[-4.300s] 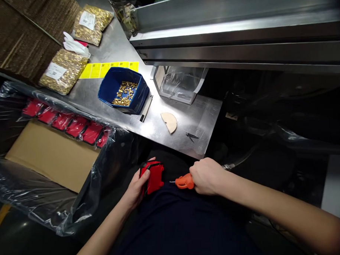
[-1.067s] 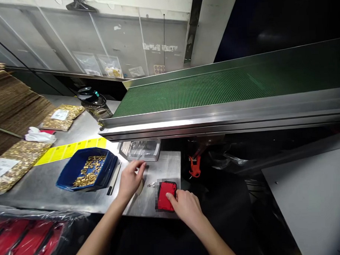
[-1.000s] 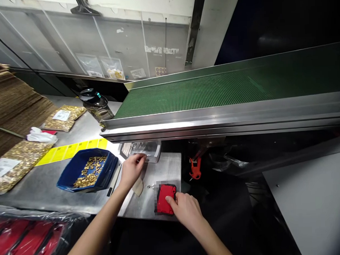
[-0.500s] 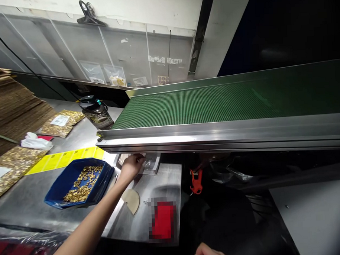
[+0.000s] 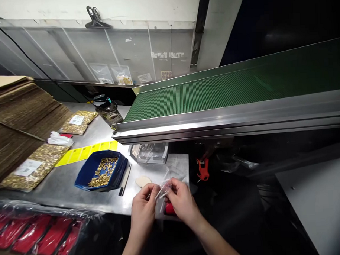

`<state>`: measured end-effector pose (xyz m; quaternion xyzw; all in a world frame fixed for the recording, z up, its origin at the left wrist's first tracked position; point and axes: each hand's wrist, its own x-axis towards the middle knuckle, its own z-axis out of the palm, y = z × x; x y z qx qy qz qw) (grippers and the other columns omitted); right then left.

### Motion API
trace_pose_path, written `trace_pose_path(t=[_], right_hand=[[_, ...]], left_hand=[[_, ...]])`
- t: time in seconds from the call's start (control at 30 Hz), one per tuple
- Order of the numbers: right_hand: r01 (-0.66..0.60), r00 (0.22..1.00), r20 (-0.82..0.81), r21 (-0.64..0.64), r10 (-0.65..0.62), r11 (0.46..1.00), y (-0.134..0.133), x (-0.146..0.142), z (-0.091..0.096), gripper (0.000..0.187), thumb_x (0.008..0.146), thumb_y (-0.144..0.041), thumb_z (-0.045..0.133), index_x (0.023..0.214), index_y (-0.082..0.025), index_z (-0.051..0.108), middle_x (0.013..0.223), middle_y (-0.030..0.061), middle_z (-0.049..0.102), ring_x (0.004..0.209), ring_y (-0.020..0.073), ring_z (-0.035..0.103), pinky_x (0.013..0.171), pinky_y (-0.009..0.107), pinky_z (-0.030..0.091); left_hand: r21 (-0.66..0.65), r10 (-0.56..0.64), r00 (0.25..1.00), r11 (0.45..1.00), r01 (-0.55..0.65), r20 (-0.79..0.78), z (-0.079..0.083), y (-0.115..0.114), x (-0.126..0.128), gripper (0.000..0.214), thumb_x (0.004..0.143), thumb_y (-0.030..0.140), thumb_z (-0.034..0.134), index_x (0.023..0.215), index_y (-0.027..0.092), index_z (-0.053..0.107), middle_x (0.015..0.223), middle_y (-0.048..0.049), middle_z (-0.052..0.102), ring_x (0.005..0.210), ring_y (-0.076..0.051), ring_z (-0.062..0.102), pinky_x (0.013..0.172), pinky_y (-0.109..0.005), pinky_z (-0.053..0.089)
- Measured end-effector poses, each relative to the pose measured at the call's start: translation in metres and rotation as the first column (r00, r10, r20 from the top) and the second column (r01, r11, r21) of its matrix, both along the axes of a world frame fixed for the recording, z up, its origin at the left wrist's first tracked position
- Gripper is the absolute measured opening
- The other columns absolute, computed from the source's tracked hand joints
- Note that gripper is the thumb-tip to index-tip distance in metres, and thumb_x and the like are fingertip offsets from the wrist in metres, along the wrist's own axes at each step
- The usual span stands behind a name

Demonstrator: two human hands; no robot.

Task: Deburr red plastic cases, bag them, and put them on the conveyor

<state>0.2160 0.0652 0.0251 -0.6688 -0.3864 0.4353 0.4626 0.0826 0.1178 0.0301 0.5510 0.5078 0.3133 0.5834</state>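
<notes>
Over the front edge of the metal table, my left hand (image 5: 145, 206) and my right hand (image 5: 184, 202) pinch a small clear plastic bag (image 5: 175, 174) between thumbs and fingers. The bag is thin and see-through, and part of it is hidden by my fingers. Just below lies a red object (image 5: 169, 208), mostly covered by my right hand and the bag. A beige rounded piece (image 5: 143, 181) rests on the table beyond my left hand. Behind it stands a shallow grey tray (image 5: 156, 160) with clear plastic in it, under the conveyor's edge.
A blue bin (image 5: 84, 175) holds small gold-coloured pieces. Next to it lies a black-and-white pen-like tool (image 5: 125, 180). A green conveyor belt (image 5: 191, 95) crosses behind. Bags of gold pieces (image 5: 34, 165), stacked cardboard (image 5: 21, 110) and plastic-covered red pouches (image 5: 53, 235) are on the left.
My left hand has come back from the grey tray toward me with a clear bag. My right hand has risen to meet it, and both now grip the bag. The view has shifted.
</notes>
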Motion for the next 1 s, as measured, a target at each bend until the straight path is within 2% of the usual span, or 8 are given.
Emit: trace_pose_path(t=[0.2, 0.3, 0.43, 0.63, 0.77, 0.87, 0.93, 1.0], right_hand=[[0.063, 0.926, 0.375, -0.024, -0.049, 0.998, -0.032, 0.017, -0.001, 0.025, 0.096, -0.026, 0.05, 0.071, -0.023, 0.047, 0.065, -0.0033, 0.056, 0.062, 0.0147, 0.056, 0.059, 0.024, 0.039], [0.104, 0.855, 0.512, -0.015, -0.081, 0.994, -0.037, 0.02, -0.001, 0.022, 0.094, -0.02, 0.046, 0.072, -0.023, 0.047, 0.074, -0.0009, 0.056, 0.063, 0.0148, 0.053, 0.061, 0.026, 0.036], [0.144, 0.833, 0.536, 0.037, -0.141, 0.989, -0.036, 0.025, 0.003, 0.012, 0.094, -0.019, 0.045, 0.085, -0.023, 0.052, 0.086, 0.0019, 0.06, 0.072, 0.0173, 0.059, 0.068, 0.027, 0.041], [0.123, 0.976, 0.185, -0.027, -0.116, 0.992, -0.035, 0.023, 0.011, 0.012, 0.097, -0.024, 0.043, 0.097, -0.024, 0.055, 0.081, -0.0006, 0.064, 0.073, 0.0173, 0.062, 0.067, 0.025, 0.044], [0.002, 0.999, 0.052, -0.083, 0.003, 0.997, -0.039, 0.014, 0.012, 0.008, 0.097, -0.031, 0.049, 0.096, -0.025, 0.055, 0.071, -0.0044, 0.063, 0.062, 0.015, 0.059, 0.058, 0.023, 0.039], [-0.106, 0.958, 0.245, -0.188, 0.151, 0.976, -0.044, 0.008, 0.009, 0.008, 0.091, -0.031, 0.062, 0.09, -0.026, 0.055, 0.066, -0.006, 0.064, 0.06, 0.0158, 0.06, 0.06, 0.025, 0.034], [-0.096, 0.868, 0.439, -0.309, 0.231, 0.946, -0.046, 0.006, 0.006, 0.006, 0.089, -0.027, 0.061, 0.094, -0.026, 0.057, 0.071, -0.0027, 0.069, 0.064, 0.0199, 0.066, 0.061, 0.027, 0.031], [-0.061, 0.772, 0.557, -0.415, 0.306, 0.908, -0.046, 0.005, 0.005, 0.02, 0.087, -0.02, 0.057, 0.107, -0.025, 0.058, 0.077, 0.0035, 0.074, 0.069, 0.0255, 0.07, 0.061, 0.029, 0.03]], left_hand=[[-0.486, 0.152, 0.919, 0.872, 0.049, 0.365, -0.01, -0.006, 0.003, 0.043, 0.077, 0.057, 0.082, 0.084, 0.018, 0.066, 0.07, 0.0001, 0.059, 0.06, -0.014, 0.053, 0.06, -0.027, 0.048], [-0.577, 0.157, 0.903, 0.809, 0.116, 0.401, -0.012, -0.006, 0.009, 0.042, 0.074, 0.055, 0.085, 0.087, 0.019, 0.066, 0.068, 0.0011, 0.057, 0.056, -0.013, 0.05, 0.055, -0.026, 0.046], [-0.506, -0.04, 0.928, 0.829, 0.238, 0.371, -0.004, -0.008, 0.011, 0.047, 0.084, 0.066, 0.069, 0.082, 0.02, 0.062, 0.063, 0.0018, 0.052, 0.053, -0.013, 0.043, 0.053, -0.025, 0.038], [-0.168, -0.376, 0.922, 0.907, 0.386, 0.091, 0.0, -0.013, 0.004, 0.056, 0.078, 0.06, 0.076, 0.063, 0.023, 0.038, 0.062, 0.0049, 0.037, 0.058, -0.013, 0.033, 0.055, -0.025, 0.029], [0.102, -0.134, 0.98, 0.983, 0.149, -0.145, -0.008, -0.009, -0.001, 0.045, 0.082, 0.039, 0.069, 0.06, 0.023, 0.033, 0.06, 0.0048, 0.034, 0.058, -0.014, 0.033, 0.055, -0.025, 0.03], [0.244, 0.125, 0.983, 0.966, -0.09, -0.133, -0.011, -0.004, -0.003, 0.037, 0.085, 0.037, 0.067, 0.066, 0.024, 0.038, 0.071, 0.002, 0.048, 0.068, -0.017, 0.047, 0.062, -0.025, 0.041], [0.223, 0.196, 0.977, 0.959, -0.174, -0.08, -0.013, -0.004, -0.002, 0.028, 0.083, 0.04, 0.071, 0.077, 0.024, 0.048, 0.087, -0.0011, 0.06, 0.081, -0.019, 0.058, 0.068, -0.026, 0.048], [0.007, 0.175, 0.984, 0.985, -0.175, 0.015, -0.017, -0.008, 0.001, 0.031, 0.079, 0.042, 0.075, 0.091, 0.025, 0.053, 0.091, -0.0022, 0.065, 0.081, -0.02, 0.062, 0.066, -0.027, 0.05]])
